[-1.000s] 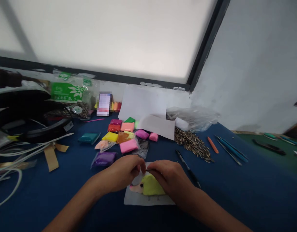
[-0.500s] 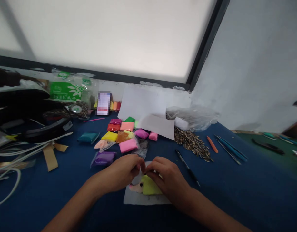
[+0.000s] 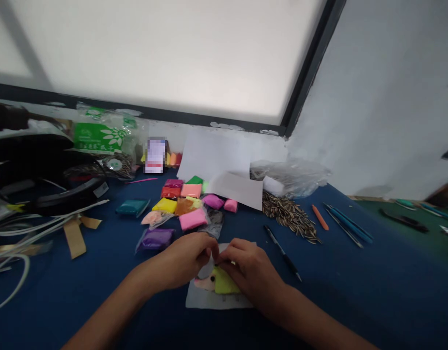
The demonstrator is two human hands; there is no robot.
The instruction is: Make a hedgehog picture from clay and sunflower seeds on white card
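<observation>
A flat hedgehog-like figure lies on a white sheet of paper [image 3: 200, 301], with a yellow-green clay body [image 3: 224, 284], a pale pointed snout [image 3: 205, 284] and a dark round eye [image 3: 212, 278]. My left hand [image 3: 190, 257] is closed in a pinch just above the head, its fingertips close to the other hand's. Over the body's upper edge, my right hand [image 3: 251, 267] is also closed, thumb against fingers, covering the figure's right part. A tiny dark speck shows at the fingertips; what either hand holds is too small to tell.
Beyond the hands lie several clay packets, including a pink packet [image 3: 193, 219] and a purple packet [image 3: 157, 239]. At right are a pen [image 3: 283, 253], a pile of sunflower seeds [image 3: 291, 218], an orange tool [image 3: 320, 217] and blue tweezers [image 3: 349, 225]. White cables [image 3: 44, 223] spread at left.
My right hand has shifted very slightly, with its fingertips a little lower at the body's upper edge. My left hand stays almost where it was.
</observation>
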